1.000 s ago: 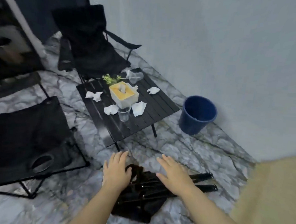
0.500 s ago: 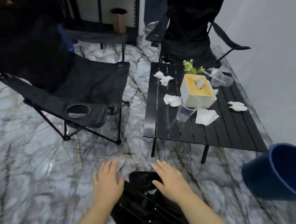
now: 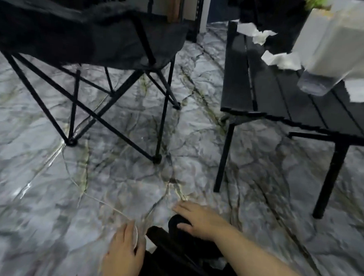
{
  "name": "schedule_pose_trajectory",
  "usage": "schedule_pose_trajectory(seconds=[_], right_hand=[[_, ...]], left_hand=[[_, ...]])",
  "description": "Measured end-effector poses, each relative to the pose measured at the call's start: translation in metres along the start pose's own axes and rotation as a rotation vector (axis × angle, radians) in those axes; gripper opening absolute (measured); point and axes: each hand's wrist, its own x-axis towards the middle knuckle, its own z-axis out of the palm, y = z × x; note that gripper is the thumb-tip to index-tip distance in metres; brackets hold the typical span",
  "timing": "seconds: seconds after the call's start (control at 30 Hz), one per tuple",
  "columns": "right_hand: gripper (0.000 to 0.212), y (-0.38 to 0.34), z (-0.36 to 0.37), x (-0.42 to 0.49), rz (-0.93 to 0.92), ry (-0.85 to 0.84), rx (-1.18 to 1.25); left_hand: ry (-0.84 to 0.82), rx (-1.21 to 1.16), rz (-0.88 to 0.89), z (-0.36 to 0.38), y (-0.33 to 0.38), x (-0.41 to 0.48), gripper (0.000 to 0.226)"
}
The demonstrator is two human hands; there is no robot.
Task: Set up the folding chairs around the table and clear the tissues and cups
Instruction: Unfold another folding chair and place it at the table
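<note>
Both hands lower and nearer the marble floor (image 3: 89, 175) than before, black slatted surface (image 3: 264, 96) at right with crumpled tissues (image 3: 255, 33) and a clear cup (image 3: 314, 84) near its front edge, opened chair (image 3: 87, 36) at left, left hand (image 3: 125, 256) flat with fingers together beside the folded chair (image 3: 176, 257), right hand (image 3: 197, 220) curled over its top end, blurred.

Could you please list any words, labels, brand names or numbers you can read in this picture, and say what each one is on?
None: no readable text shows anywhere.
The white tissue box, clear plastic cup, black table, open folding chair and folded chair under the left hand and right hand bear no visible lettering; the picture is also motion-blurred.
</note>
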Motion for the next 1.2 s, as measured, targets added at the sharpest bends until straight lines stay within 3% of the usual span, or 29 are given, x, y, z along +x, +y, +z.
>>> schedule_pose_trajectory(seconds=[0.07, 0.27, 0.4, 0.5, 0.57, 0.67, 0.8, 0.97, 1.07, 1.2], right_hand=[[0.057, 0.01, 0.019, 0.016, -0.007, -0.041, 0.005], [0.055, 0.014, 0.041, 0.028, 0.052, -0.034, 0.043], [0.06, 0.019, 0.04, 0.024, 0.111, -0.07, -0.008], [0.048, -0.003, 0.042, 0.022, -0.009, 0.059, 0.007], [0.041, -0.02, 0.042, 0.023, -0.086, 0.021, 0.111], [0.039, -0.033, 0.041, 0.019, -0.047, -0.068, 0.355], [0.044, -0.046, 0.04, 0.015, -0.021, -0.093, 0.459], [0.062, -0.05, 0.038, 0.011, -0.008, -0.09, 0.581], [0.054, -0.049, 0.038, 0.01, 0.016, -0.083, 0.666], [0.038, -0.038, 0.032, 0.002, 0.089, -0.17, 0.993]], left_hand=[[-0.08, -0.135, -0.036, 0.02, -0.009, 0.001, 0.074], [-0.111, -0.555, -0.181, 0.032, -0.018, -0.001, 0.021], [-0.088, -0.798, -0.255, 0.032, -0.026, -0.009, 0.009], [-0.118, -0.815, -0.241, 0.035, -0.031, -0.017, 0.013], [-0.155, -0.867, -0.248, 0.036, -0.034, -0.021, 0.017], [-0.227, -0.965, -0.242, 0.039, -0.043, -0.021, 0.037], [-0.279, -1.032, -0.229, 0.042, -0.048, -0.017, 0.054], [-0.205, -1.13, -0.179, 0.05, -0.046, -0.014, 0.039], [-0.195, -1.204, -0.181, 0.051, -0.042, -0.017, 0.041], [-0.156, -1.333, -0.262, 0.057, -0.042, -0.021, 0.043]])
